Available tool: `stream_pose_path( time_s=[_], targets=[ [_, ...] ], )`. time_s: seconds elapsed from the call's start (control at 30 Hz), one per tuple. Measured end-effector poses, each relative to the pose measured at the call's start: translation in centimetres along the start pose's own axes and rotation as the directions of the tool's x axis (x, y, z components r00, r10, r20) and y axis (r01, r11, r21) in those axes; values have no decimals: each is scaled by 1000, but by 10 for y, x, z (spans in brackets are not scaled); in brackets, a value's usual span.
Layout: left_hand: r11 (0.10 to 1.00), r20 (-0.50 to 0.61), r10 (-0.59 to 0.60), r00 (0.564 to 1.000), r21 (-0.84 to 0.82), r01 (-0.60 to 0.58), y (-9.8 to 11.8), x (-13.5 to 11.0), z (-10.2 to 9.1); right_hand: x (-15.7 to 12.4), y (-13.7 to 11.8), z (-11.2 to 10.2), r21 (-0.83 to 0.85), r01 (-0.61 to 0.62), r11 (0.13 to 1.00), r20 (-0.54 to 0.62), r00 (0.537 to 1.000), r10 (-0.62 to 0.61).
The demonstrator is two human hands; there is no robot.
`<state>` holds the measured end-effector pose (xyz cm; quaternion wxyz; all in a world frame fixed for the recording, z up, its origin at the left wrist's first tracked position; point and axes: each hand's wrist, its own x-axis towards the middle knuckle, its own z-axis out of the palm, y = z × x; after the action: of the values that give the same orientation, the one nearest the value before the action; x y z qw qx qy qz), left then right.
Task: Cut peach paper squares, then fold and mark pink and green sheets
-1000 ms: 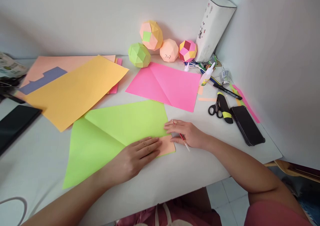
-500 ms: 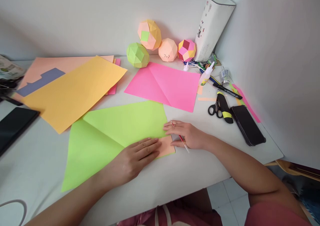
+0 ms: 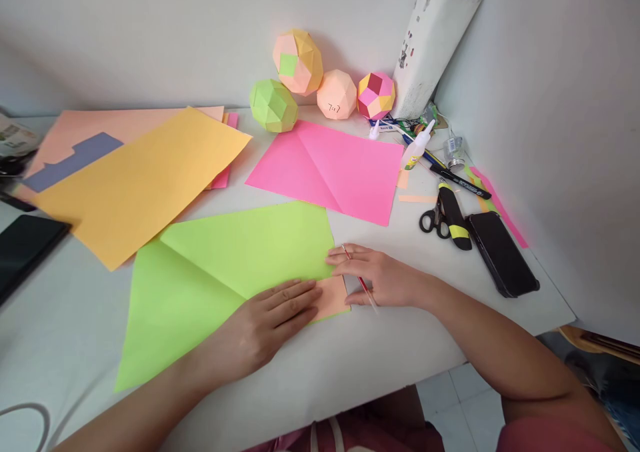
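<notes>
My left hand point(image 3: 267, 329) lies flat, fingers stretched out, on a small peach paper piece point(image 3: 334, 297). That piece rests at the right corner of a creased light green sheet point(image 3: 255, 245). My right hand point(image 3: 393, 279) holds a thin red-and-clear pen point(image 3: 362, 281) slanting through its fingers. Its fingertips touch the green sheet's right edge, while the thumb is by the peach piece's right end. Part of the peach piece is hidden under my left fingers. Beyond the green sheet lies a creased pink sheet point(image 3: 350, 172).
Yellow-orange paper point(image 3: 150, 185) overlaps other sheets at the left, near a black tablet-like device point(image 3: 27, 252). Several paper balls point(image 3: 337, 95) line the wall. Scissors point(image 3: 434, 221), a black-and-yellow cutter point(image 3: 454, 217), glue point(image 3: 419, 147) and a phone point(image 3: 503, 253) sit at the right.
The view has shifted slightly. My left hand stays flat on the peach piece, and my right hand keeps the pen with only a slight change at the thumb and fingers.
</notes>
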<state>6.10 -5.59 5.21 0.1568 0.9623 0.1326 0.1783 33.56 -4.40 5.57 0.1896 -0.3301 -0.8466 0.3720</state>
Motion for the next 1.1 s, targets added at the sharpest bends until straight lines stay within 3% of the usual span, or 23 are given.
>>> stream_pose_path(
  time_s=[0.73, 1.1],
  targets=[
    [1000, -2, -1, 1000, -13, 1, -1, 3, -4, 0, 2, -9, -211, 262, 942, 15, 964, -264],
    [1000, 9, 5, 1000, 6, -5, -2, 3, -4, 3, -2, -12, -245, 292, 925, 21, 955, -296]
  ],
)
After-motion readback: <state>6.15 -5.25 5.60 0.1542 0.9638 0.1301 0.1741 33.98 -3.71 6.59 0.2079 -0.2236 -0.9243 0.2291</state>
